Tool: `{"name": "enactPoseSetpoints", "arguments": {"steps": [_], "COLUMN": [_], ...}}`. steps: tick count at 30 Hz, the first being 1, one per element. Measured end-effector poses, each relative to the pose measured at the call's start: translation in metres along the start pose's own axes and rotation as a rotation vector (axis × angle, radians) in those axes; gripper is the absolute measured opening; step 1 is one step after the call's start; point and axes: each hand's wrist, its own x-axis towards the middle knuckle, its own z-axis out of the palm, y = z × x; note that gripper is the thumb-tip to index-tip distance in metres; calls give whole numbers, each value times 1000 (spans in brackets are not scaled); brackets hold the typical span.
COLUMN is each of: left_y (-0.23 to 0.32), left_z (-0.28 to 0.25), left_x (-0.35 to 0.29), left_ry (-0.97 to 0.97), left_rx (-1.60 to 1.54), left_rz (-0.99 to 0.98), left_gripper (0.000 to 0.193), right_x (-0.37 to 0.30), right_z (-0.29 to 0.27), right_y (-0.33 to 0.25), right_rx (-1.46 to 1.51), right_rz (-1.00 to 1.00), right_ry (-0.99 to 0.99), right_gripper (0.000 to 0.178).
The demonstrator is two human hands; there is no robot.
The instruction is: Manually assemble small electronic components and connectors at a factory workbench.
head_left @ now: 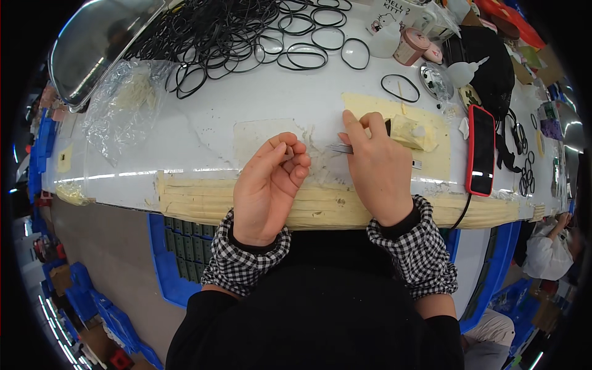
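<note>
From where I stand, the far left of the white counter [200,132] holds one clear, glossy dome [98,46], with one crumpled plastic bag [102,132] just beside it. Below the counter's edge sits one blue crate [163,271], dark green pieces lined up inside. Further along the back lies one big heap of black rings [203,28], too tangled to count, with several loose ones spreading from its right side.

Then come the two hands, both above the near part of the counter. The left hand [262,191] is turned partly palm up, fingers curled in and thumb close to the index finger; there may be something tiny between them, but I cannot tell. The right hand [382,169], back upward, is closed around one pair of metal tweezers [341,148], whose tips point left into the gap between the hands.

Under and beyond that hand is one yellow sheet [373,103], with one black ring [399,88] on its own near the far edge. Behind stands one pink tub [412,46], with two white squeeze bottles, one [385,42] on its left and one [464,74] on its right. Nearer, one red-cased phone [481,151] lies on the counter, and below is a second blue crate [507,250].
</note>
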Motion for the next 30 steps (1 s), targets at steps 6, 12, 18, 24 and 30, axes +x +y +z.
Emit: {"name": "enactPoseSetpoints", "arguments": {"steps": [6, 12, 18, 24, 30], "left_y": [0, -2, -2, -5, -19], "left_z": [-1, 1, 5, 19, 14], "left_x": [0, 1, 2, -3, -2], "left_ry": [16, -9, 25, -32, -159], "left_rx": [-8, 35, 112, 233, 95], "left_rz": [34, 15, -3, -75, 2], "left_gripper": [21, 20, 22, 18, 12], "right_x": [-4, 0, 2, -2, -6], "right_z": [6, 3, -7, -34, -35], "right_y": [5, 2, 9, -5, -11], "right_rx": [-22, 51, 325, 827, 923], "right_rz": [-137, -45, -61, 45, 74], "right_ry": [23, 33, 104, -55, -48], "right_gripper": [9, 17, 15, 11, 11]}}
